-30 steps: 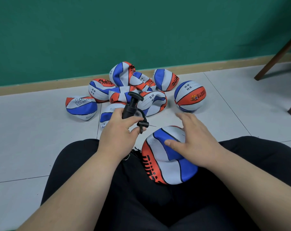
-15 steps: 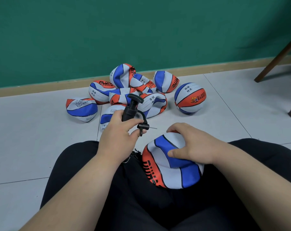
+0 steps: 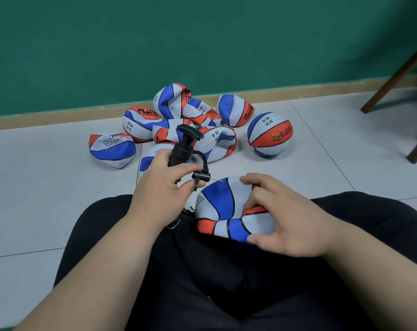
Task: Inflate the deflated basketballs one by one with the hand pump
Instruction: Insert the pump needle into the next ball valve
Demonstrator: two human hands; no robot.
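Observation:
A deflated blue, white and orange basketball (image 3: 223, 207) lies on my lap. My right hand (image 3: 284, 218) grips it, fingers curled over its top and thumb under its near edge. My left hand (image 3: 164, 187) holds the black hand pump (image 3: 182, 148) upright by its barrel, just left of the ball. The pump's short hose loops down to a needle (image 3: 214, 179) that points right, its tip just short of the ball's upper edge. A heap of several deflated balls (image 3: 178, 125) lies on the floor ahead.
One inflated ball (image 3: 269, 137) sits right of the heap. A single deflated ball (image 3: 112, 149) lies apart at the left. Brown furniture legs (image 3: 394, 77) stand at the far right. A green wall with a tan skirting (image 3: 59, 114) closes the floor behind.
My right hand went from lying flat on the ball to gripping it and has turned the ball on my lap. The left hand with the pump has stayed in place.

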